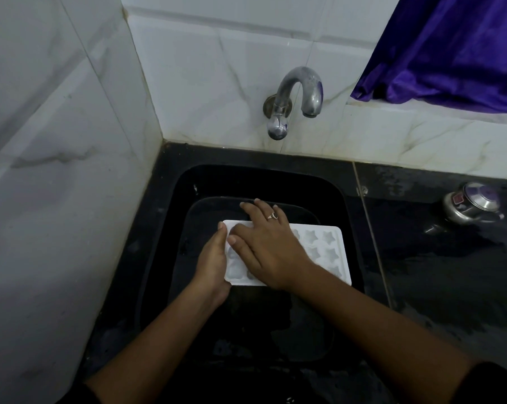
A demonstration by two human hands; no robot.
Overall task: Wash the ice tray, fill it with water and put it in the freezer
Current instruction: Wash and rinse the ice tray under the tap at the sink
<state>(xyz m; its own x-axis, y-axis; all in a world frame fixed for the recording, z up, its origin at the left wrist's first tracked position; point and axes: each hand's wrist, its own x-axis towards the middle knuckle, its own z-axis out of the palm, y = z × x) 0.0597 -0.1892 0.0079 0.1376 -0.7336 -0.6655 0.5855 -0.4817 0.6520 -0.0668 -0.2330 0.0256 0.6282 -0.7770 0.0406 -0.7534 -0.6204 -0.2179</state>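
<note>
L hand (pixel 212 266), R hand (pixel 272 252), 1 tray (pixel 328 249)

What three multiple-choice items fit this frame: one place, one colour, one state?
1. Where is the ice tray?
A. on the counter
B. over the sink
C. on the window ledge

2. What colour is the curtain?
A. green
B. purple
C. yellow

3. The right hand is:
A. gripping the tap
B. hanging idle
C. lying flat on the tray

Answers:
1. B: the tray lies within the sink's outline, its end held by the left hand.
2. B: purple cloth hangs at upper right.
3. C: its fingers lie straight across the star-shaped cells.
</note>
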